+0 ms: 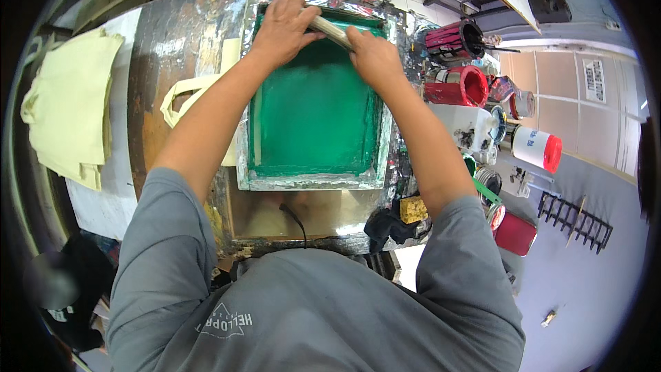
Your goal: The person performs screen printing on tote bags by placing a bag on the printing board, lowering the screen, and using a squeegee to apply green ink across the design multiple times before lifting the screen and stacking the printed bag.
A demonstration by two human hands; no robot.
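Observation:
Both my arms reach to the far end of a screen printing frame (313,182) that lies flat on the table. Its mesh (310,120) is green. My left hand (286,26) and my right hand (375,58) are closed on a squeegee (332,31), whose pale wooden handle shows between them. It lies slightly slanted across the far part of the mesh; its blade is hidden. From under the frame's left side sticks out pale yellow cloth with a looped strap (180,89), partly behind my left forearm.
A stack of pale yellow cloth bags (69,110) lies at the left. Along the right stand several ink containers, among them a pink-streaked bucket (451,38) and a red one (454,86). Near the front right are a black cloth (387,229) and a yellow sponge (413,209).

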